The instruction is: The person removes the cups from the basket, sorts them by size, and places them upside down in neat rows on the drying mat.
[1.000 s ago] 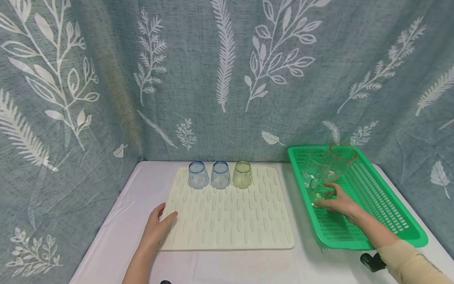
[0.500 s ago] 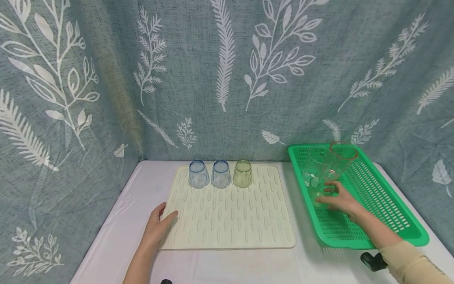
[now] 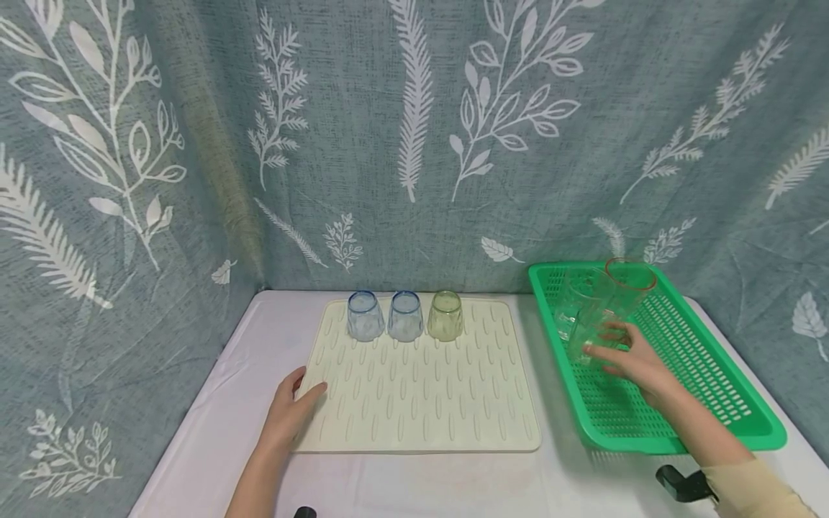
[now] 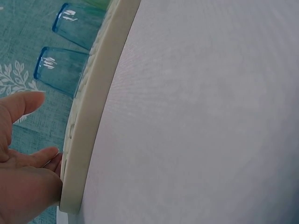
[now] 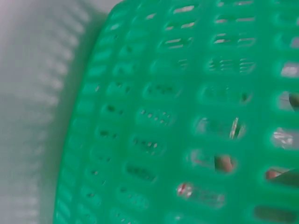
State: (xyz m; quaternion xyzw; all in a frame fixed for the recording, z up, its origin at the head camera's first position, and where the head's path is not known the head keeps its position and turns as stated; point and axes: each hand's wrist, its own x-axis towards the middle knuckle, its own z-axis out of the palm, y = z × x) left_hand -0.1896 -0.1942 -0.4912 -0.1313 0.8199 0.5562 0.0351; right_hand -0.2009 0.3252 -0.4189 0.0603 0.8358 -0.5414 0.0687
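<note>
Grey-blue curtain point(image 3: 350, 129) with white leaf prints across the upper frame; white-covered bench point(image 3: 414, 485) below.

Right of frame: green slotted basket point(image 3: 635, 440), set lengthwise, containing three glasses. Toward its far end, a clear tumbler point(image 3: 586, 284) beside a red-rimmed glass point(image 3: 631, 280). Nearer, also within the basket's outline, a tilted clear glass point(image 3: 585, 334); base contact with basket floor, cannot tell.

Centre: ribbed cream mat point(image 3: 421, 403). In a row along its top edge, left to right: left blue glass point(image 3: 365, 320), middle blue glass point(image 3: 405, 320), green-tinted glass point(image 3: 445, 320).

Right-hand grip point(image 3: 635, 360): pinching the tilted clear glass between thumb and curled fingers. Forearm slanting in from lower right, beige sleeve point(image 3: 751, 489) at the frame's edge. In the right wrist view, mostly basket wall, blurred.

Left-hand grip point(image 3: 285, 411), lower left: at the mat's left edge, thumb spread away from the fingers, nothing pinched. In the left wrist view, thumb raised clear of the mat, fingers low by its corner.
</note>
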